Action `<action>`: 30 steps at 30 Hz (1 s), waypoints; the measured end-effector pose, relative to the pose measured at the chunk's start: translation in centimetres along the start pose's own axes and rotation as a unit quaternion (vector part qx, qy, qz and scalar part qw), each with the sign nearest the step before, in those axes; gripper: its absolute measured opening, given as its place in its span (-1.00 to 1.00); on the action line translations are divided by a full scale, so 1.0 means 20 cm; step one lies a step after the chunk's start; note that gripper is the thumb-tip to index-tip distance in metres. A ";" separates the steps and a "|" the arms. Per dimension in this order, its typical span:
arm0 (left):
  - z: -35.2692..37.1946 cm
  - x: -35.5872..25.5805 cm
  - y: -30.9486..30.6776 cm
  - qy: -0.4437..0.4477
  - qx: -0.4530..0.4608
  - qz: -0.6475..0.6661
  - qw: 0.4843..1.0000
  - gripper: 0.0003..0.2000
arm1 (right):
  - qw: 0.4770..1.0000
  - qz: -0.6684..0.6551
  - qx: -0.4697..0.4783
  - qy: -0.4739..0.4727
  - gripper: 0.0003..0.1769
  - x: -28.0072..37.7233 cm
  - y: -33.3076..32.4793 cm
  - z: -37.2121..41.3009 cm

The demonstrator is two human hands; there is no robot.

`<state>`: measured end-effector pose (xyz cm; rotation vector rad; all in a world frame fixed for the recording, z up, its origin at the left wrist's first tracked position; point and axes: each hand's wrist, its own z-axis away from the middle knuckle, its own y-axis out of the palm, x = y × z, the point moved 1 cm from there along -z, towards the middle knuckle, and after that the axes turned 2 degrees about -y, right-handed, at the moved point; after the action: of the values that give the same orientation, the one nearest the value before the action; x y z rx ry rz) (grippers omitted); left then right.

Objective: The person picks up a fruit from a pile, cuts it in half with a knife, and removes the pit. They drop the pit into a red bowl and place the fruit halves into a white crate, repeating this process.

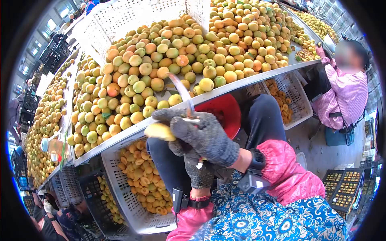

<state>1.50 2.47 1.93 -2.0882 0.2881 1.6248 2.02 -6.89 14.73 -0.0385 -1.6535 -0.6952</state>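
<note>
Both my hands wear dark grey knit gloves and meet above my lap. My right hand (pixel 213 140) is closed around a knife (pixel 183 92), its blade pointing up and away toward the fruit table. Below and partly behind it, my left hand (pixel 198 172) is closed on a yellow apricot piece (pixel 160 131), which sticks out to the left; the overlapping gloves hide part of the grip. A red bucket (pixel 231 116) stands between my knees, partly hidden by my right hand.
A metal-edged table (pixel 249 76) heaped with whole apricots (pixel 161 60) lies ahead, with a white crate (pixel 132 16) tipped on it. White crates of cut apricots (pixel 146 180) flank my legs. A person in a pink checked top (pixel 341 88) sits at right. A plastic bottle (pixel 50 145) is at left.
</note>
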 end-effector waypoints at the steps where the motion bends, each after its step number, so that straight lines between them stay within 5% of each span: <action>1: -0.01 -0.08 0.04 -0.045 -0.082 0.142 0.985 -0.58 | 0.999 0.000 0.016 0.035 -0.58 -0.01 0.02 -0.02; 2: -0.03 -0.12 0.01 -0.043 -0.087 0.144 0.985 -0.58 | 1.000 -0.003 0.000 -0.013 -0.55 -0.02 0.01 -0.03; 3: -0.04 -0.14 -0.02 -0.211 -0.059 0.381 0.899 -0.56 | 1.000 -0.001 0.004 -0.010 -0.55 -0.03 -0.02 -0.04; 4: -0.04 -0.15 -0.04 -0.356 -0.025 0.584 0.729 -0.55 | 0.998 -0.020 -0.060 -0.018 -0.59 -0.04 -0.06 -0.04; 7: -0.02 -0.10 -0.07 -0.348 0.063 0.565 0.746 -0.51 | 0.989 -0.058 -0.136 -0.001 -0.67 0.01 -0.13 0.02; 9: 0.00 -0.10 -0.04 -0.356 0.031 0.534 0.766 -0.48 | 0.986 -0.075 -0.150 0.021 -0.71 0.02 -0.14 0.06; 12: 0.02 -0.08 -0.02 -0.391 0.066 0.574 0.716 -0.48 | 0.962 -0.008 -0.249 -0.114 -0.81 -0.06 -0.12 0.07; 15: 0.02 -0.09 0.01 -0.413 0.068 0.589 0.692 -0.49 | 0.965 0.108 -0.199 -0.132 -0.83 -0.11 -0.16 0.10; 20: 0.04 -0.06 0.05 -0.435 -0.041 0.468 0.768 -0.54 | 0.974 0.058 -0.206 -0.075 -0.81 -0.17 -0.21 0.09; 24: 0.04 -0.02 0.02 -0.409 0.011 0.491 0.769 -0.62 | 0.972 -0.130 -0.188 0.051 -0.69 -0.17 -0.27 0.06; 26: 0.05 0.05 0.02 -0.328 0.067 0.376 0.864 -0.77 | 0.971 -0.141 -0.181 0.072 -0.68 -0.20 -0.30 0.05; 30: 0.07 0.13 0.04 -0.347 0.104 0.442 0.820 -0.65 | 0.960 -0.200 -0.153 0.122 -0.70 -0.25 -0.36 0.04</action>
<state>0.71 2.70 -0.95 -1.0603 1.2262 2.5762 -0.47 -10.60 7.24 0.1594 -1.3153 -1.2113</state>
